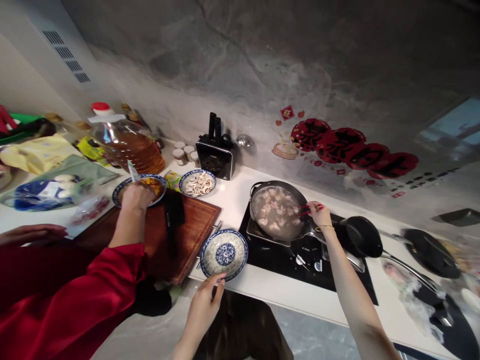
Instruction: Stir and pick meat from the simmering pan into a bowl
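My left hand (pixel 205 306) grips the near rim of a blue-and-white patterned plate (pixel 225 254), thumb on top. The plate holds no food and hangs at the counter's front edge, left of the stove. In my right hand (pixel 320 215) are red chopsticks (pixel 304 210), their tips reaching into a dark wok (pixel 252 212). Pale chunks of meat (pixel 275 205) lie in cloudy liquid inside the wok, which sits on the left burner of the black stove (pixel 258 255).
A co-worker in red sleeves (pixel 108 280) reaches over a bowl (pixel 119 192) beside a wooden cutting board (pixel 198 215) and black cleaver (pixel 174 207). Sliced mushrooms (pixel 198 184) fill another bowl. A knife block (pixel 215 159) stands behind; a black saucepan (pixel 358 235) is at right.
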`<state>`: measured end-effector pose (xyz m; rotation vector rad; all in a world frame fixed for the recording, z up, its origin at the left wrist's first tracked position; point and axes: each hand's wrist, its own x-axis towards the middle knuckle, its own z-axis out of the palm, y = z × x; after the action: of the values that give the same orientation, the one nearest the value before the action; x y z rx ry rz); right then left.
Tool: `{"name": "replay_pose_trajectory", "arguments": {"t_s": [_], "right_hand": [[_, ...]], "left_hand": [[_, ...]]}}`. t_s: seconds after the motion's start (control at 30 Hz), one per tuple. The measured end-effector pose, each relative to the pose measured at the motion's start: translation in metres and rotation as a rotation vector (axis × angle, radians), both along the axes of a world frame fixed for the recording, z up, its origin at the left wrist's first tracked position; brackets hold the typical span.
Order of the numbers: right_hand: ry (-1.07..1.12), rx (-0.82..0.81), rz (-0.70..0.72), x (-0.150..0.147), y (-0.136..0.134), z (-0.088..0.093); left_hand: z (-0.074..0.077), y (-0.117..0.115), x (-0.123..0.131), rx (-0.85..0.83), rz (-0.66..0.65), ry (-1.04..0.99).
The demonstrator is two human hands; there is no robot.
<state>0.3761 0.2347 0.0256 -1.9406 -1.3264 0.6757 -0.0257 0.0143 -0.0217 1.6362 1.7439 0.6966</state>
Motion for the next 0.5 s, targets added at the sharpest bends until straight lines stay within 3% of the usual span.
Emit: {"name": "replay_pose_trajectory", "arguments": {"t_s": [0.2, 0.37, 0.5], "right_hand": [[0.23, 0.041, 0.093, -0.029, -0.005, -0.01], [0.177, 0.138, 0.084, -0.06, 0.004, 0.001], [0.216, 0.16, 0.087, -0.089, 0.018, -0.002]], "left_hand": [[0.006, 0.002, 0.004, -0.016, -0.012, -0.008], [0.006, 0.006, 0.005, -0.015, -0.045, -0.008], [0.007, 0.008, 0.005, -0.018, -0.07, 0.002]]}}
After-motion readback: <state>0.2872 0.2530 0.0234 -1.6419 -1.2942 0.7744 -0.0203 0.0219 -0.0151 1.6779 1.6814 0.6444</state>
